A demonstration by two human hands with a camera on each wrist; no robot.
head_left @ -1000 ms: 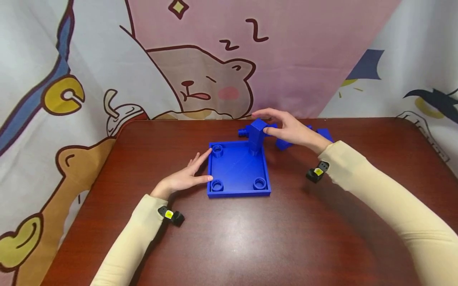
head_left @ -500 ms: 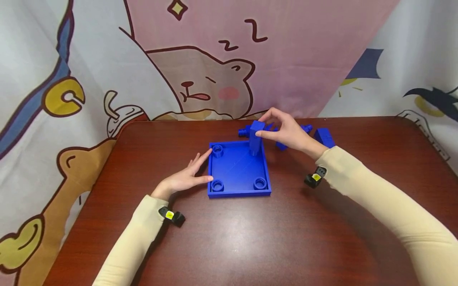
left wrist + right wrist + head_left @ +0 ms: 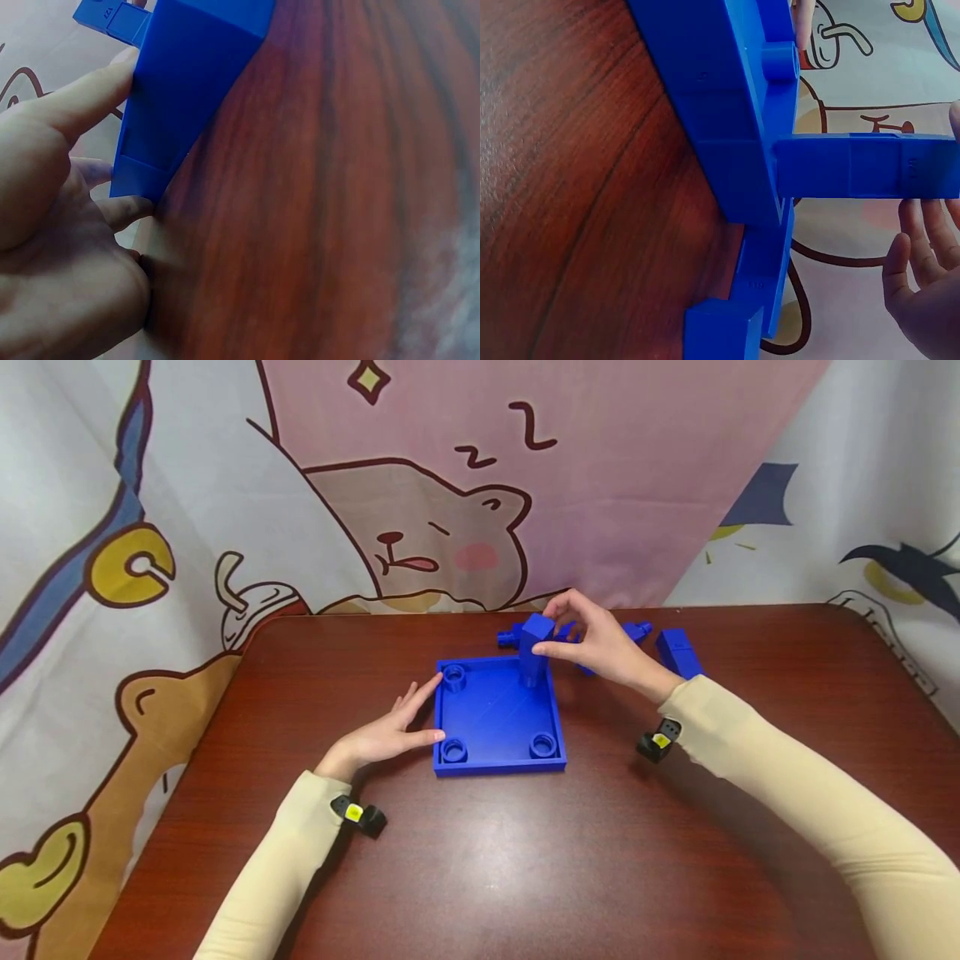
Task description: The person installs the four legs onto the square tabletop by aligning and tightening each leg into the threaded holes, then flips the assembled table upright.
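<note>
1 blue post [image 3: 529,658] is held upright at the far right corner of a shallow blue tray [image 3: 498,710]. Its top part is pinched between the thumb and fingers of the right hand [image 3: 596,643], so that grip is closed to the width of the post. The lower end is stood inside the tray walls; how deep it sits cannot be told. In the other 3 corners, 3 blue rings [image 3: 454,757] are shown, raised from the tray floor.

The left wall of the tray is touched by the left hand [image 3: 378,735], whose thumb and fingers are spread and fairly straight; nothing is clasped by it.

Behind the tray, a blue peg end [image 3: 507,638] is seen just left of the post. Another blue peg end [image 3: 639,631] is seen beyond the right hand, by which the pieces there are partly hidden. Farther right, 1 blue block [image 3: 675,650] is laid near the right sleeve [image 3: 780,768]. Everything blue is supported by a reddish-brown table [image 3: 480,868], backed by a cartoon-printed cloth [image 3: 637,460].
</note>
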